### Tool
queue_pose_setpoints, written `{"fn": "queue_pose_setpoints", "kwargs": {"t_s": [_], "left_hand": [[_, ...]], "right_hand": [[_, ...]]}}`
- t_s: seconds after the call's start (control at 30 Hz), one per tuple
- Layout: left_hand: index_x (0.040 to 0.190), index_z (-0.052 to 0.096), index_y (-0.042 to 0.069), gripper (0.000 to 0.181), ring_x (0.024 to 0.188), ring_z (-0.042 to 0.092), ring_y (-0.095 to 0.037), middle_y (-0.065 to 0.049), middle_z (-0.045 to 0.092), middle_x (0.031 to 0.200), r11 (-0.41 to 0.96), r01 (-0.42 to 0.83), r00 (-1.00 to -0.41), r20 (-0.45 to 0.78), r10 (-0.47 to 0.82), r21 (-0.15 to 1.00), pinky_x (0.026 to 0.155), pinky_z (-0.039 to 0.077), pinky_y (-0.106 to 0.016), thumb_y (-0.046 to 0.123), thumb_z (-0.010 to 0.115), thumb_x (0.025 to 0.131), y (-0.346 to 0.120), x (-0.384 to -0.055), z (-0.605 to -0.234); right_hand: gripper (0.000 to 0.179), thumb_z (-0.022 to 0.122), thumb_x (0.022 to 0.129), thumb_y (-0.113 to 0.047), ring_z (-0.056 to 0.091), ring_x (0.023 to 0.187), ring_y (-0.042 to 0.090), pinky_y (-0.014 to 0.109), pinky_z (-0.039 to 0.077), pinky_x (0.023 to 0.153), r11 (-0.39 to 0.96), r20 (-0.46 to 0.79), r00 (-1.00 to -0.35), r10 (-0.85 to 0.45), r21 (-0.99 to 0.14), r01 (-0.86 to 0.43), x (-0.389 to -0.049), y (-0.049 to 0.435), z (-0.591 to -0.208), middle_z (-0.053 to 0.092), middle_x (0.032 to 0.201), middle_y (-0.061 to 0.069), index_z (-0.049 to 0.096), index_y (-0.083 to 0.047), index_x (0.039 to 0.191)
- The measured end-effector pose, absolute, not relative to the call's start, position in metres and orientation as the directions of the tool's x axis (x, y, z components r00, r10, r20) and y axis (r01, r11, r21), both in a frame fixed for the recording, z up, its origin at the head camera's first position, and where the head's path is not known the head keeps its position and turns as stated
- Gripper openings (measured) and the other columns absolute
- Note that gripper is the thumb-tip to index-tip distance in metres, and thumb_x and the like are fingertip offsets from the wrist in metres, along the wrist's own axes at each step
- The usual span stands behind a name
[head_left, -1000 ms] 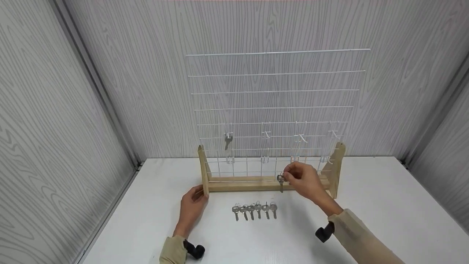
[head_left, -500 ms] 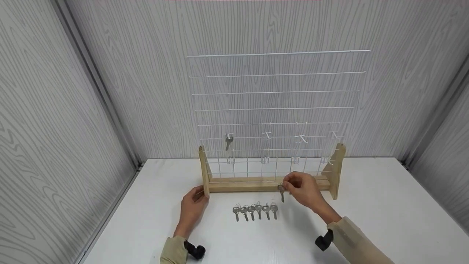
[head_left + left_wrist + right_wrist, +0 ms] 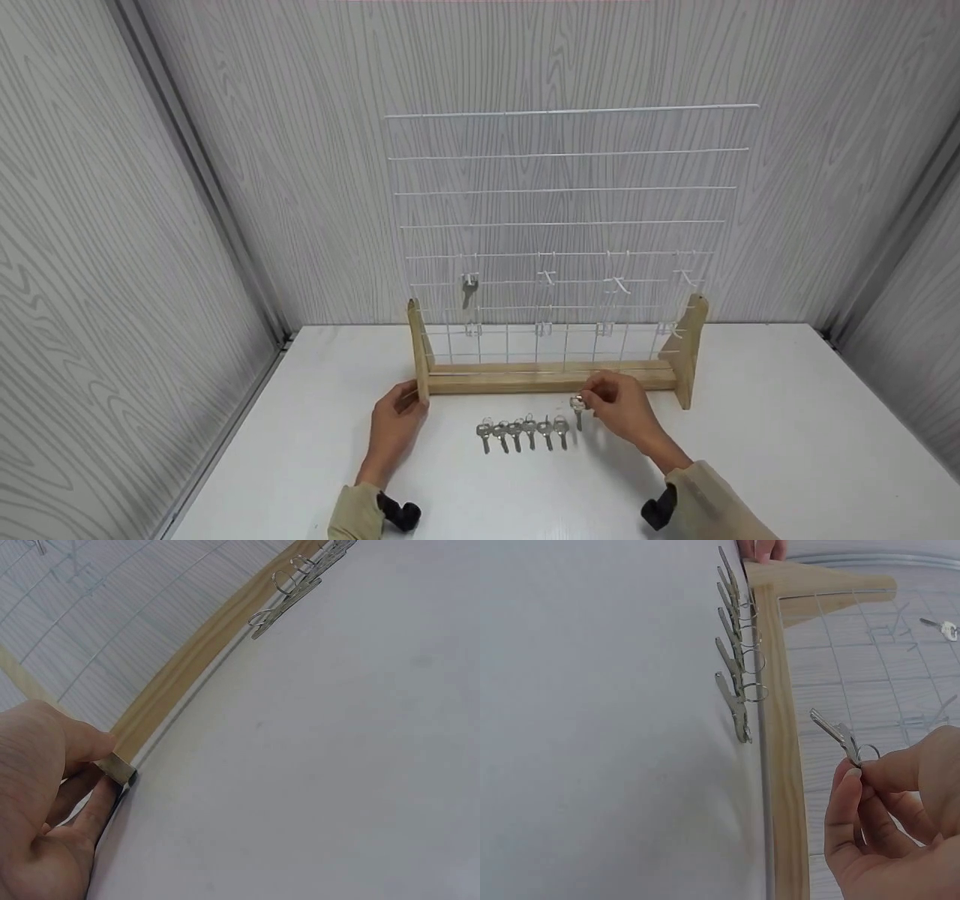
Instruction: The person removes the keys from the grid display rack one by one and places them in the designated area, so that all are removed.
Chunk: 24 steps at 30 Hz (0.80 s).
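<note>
My right hand (image 3: 621,411) pinches a silver key (image 3: 577,405) by its head, beside its small ring, between thumb and fingertips. In the right wrist view, the key's blade (image 3: 826,722) points away from the fingers. My left hand (image 3: 396,424) grips the left end of the wooden stand (image 3: 495,385), thumb on one face and fingers on the other, as the left wrist view shows. Several ringed keys (image 3: 515,436) lie in a row on the white table, just left of the held key.
A white wire grid (image 3: 570,112) rises from the stand, with several white hooks (image 3: 618,285) in two rows. One key (image 3: 469,291) hangs at the upper left hook. Wood-grain panels (image 3: 480,60) enclose the white table (image 3: 787,435) at the back and sides.
My right hand has come down and toward me with the key, from in front of the grid to beside the row of keys. My left hand has stayed on the stand.
</note>
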State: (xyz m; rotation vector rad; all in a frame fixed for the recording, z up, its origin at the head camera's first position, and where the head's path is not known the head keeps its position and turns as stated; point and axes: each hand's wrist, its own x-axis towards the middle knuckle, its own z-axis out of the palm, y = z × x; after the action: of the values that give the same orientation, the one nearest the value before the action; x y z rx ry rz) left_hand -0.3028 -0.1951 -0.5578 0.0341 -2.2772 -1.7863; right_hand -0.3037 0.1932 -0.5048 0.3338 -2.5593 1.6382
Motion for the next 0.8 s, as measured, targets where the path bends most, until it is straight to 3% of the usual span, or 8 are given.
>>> {"fn": "queue_pose_setpoints", "kwargs": {"t_s": [0.33,0.8], "left_hand": [[0.141,0.063,-0.004,0.04,0.137,0.062,-0.041,-0.026,0.065,0.142,0.247,0.137,-0.971,0.18,-0.159,0.959,0.114,0.056,-0.04,0.002,0.068,0.102,-0.196,-0.303,-0.561],[0.141,0.063,-0.004,0.041,0.136,0.063,-0.04,-0.025,0.066,0.142,0.255,0.145,-0.969,0.189,-0.158,0.956,0.114,0.056,-0.042,0.003,0.069,0.102,-0.197,-0.303,-0.559]], "right_hand": [[0.005,0.071,0.101,-0.006,0.068,0.082,0.021,0.021,0.057,0.064,0.379,0.147,-0.98,-0.138,-0.906,-0.189,-0.302,0.194,-0.522,0.077,0.094,0.013,0.073,-0.001,0.101],[0.003,0.073,0.098,-0.001,0.063,0.076,0.014,0.021,0.055,0.061,0.422,0.138,-0.98,-0.147,-0.887,-0.188,-0.304,0.193,-0.529,0.075,0.091,0.013,0.072,0.0,0.095]]}}
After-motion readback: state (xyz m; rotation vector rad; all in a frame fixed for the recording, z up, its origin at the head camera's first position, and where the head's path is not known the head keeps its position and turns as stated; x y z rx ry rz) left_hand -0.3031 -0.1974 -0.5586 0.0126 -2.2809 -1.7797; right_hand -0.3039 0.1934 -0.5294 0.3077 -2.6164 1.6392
